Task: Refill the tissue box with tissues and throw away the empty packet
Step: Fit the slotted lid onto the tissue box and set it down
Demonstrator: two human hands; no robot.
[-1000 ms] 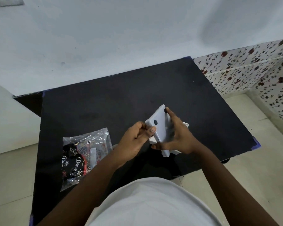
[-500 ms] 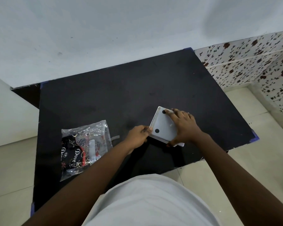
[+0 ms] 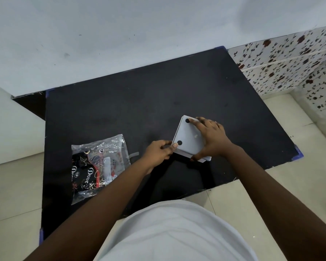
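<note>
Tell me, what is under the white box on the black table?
Under the white box only the black table and a white edge, maybe tissue, show. Both hands cover the rest; its inside is hidden.

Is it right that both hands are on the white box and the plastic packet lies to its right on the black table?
Not quite. The head view shows the plastic packet to the left of the white box. Left hand and right hand are on the box, on the black table.
</note>
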